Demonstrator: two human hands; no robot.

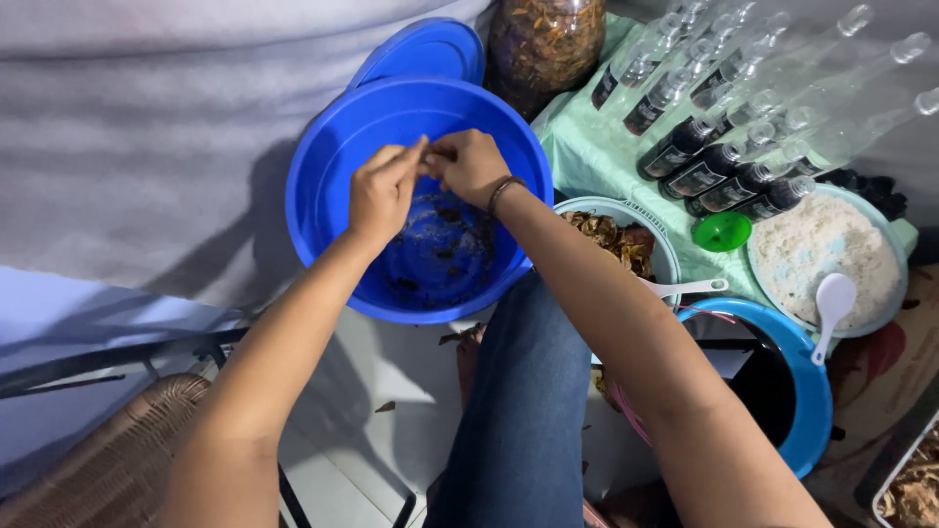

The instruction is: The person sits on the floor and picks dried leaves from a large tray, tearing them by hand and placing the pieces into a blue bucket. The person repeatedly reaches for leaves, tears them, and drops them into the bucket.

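Observation:
My left hand [383,191] and my right hand [471,164] meet over a large blue plastic basin [323,186] in front of me. Both pinch a small dark piece of dried plant matter [437,154] between their fingertips. Dark crumbs and dried bits [445,244] lie scattered on the basin's bottom. A dark band circles my right wrist [504,188]. My leg in blue jeans [523,411] sits below the basin.
A blue lid [425,49] leans behind the basin beside a jar of dried brown material [544,41]. To the right: rows of clear bottles [729,137], a green funnel [722,232], a bowl of dried leaves [616,240], a bowl of white powder with a spoon [822,254], a blue-rimmed dark bucket [782,391].

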